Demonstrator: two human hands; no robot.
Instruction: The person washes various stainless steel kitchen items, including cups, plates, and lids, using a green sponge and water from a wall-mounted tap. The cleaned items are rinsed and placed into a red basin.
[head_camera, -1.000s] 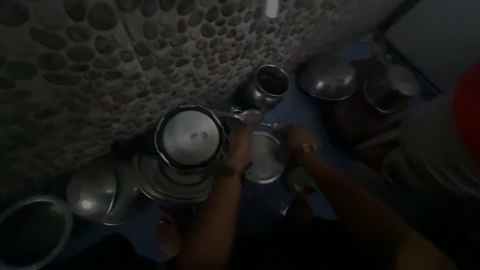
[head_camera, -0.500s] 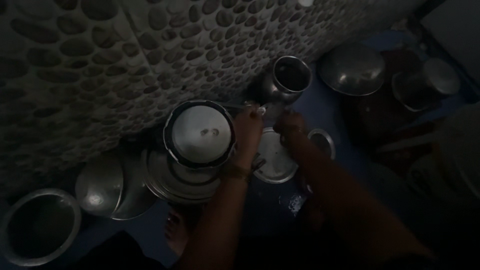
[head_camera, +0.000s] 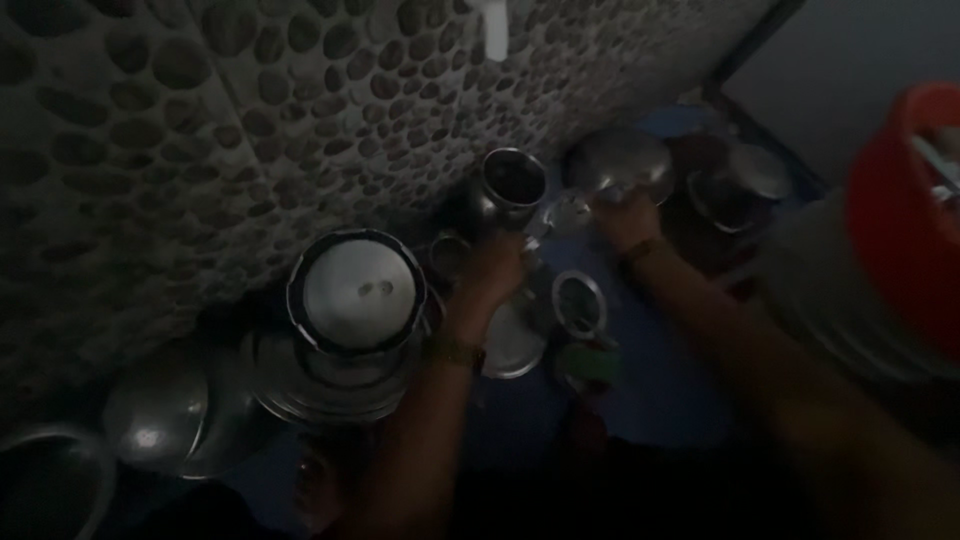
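Our left hand (head_camera: 495, 270) sits against the narrow-necked round steel pot (head_camera: 512, 190) by the pebble-tiled wall (head_camera: 250, 120); our right hand (head_camera: 625, 215) reaches the domed steel lid (head_camera: 620, 162). Finger positions are too dark to tell. The pot looks rigid and slick; we judge its neck the surest hold.

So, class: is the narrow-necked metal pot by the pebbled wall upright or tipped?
Upright: the metal pot stands with its round mouth facing up toward the camera.

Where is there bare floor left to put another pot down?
The dark blue floor between the right forearm and the small steel bowl looks bare. Along the pebble wall it is crowded: lidded pot, steel jug, upturned bowls.
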